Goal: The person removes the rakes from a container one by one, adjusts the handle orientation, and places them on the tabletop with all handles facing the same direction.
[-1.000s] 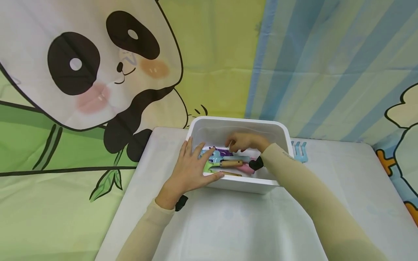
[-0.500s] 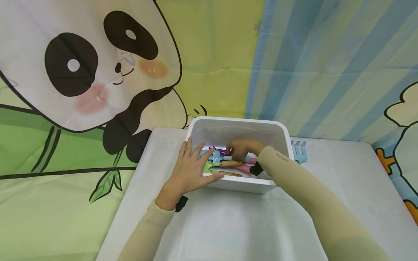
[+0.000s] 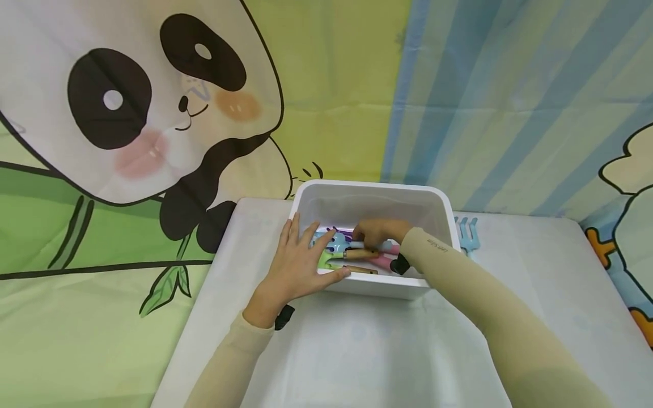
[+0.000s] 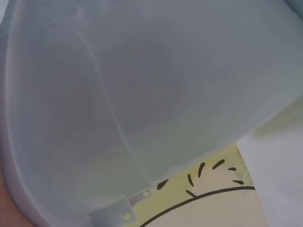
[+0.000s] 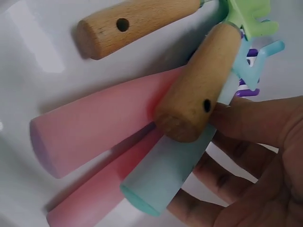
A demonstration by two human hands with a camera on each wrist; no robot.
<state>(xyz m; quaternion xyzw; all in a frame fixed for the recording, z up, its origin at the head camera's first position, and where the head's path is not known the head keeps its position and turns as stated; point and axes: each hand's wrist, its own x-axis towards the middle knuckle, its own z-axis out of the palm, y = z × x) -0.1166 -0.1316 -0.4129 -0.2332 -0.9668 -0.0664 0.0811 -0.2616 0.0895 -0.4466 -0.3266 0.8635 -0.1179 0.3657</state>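
Note:
My right hand [image 3: 376,232] reaches into a white bin [image 3: 374,290]. In the right wrist view, its thumb and fingers [image 5: 189,208] hold a light blue handle [image 5: 165,165], which runs toward a light blue pronged head [image 5: 260,64]. A wooden handle [image 5: 201,85] with a green head [image 5: 248,16] lies across this handle, right at my thumb. Pink handles [image 5: 109,118] and a second wooden handle [image 5: 139,21] lie alongside. My left hand [image 3: 301,263] rests with spread fingers on the bin's left side, thumb on the near rim.
Behind the bin's right end, a blue tool with prongs [image 3: 468,235] lies on the white table [image 3: 535,272]. Purple pieces [image 3: 343,232] lie deeper in the bin. A panda-print cloth [image 3: 219,158] hangs behind and to the left.
My right hand has moved from above the purple pieces toward me, onto the light blue handle. The left hand stays on the bin.

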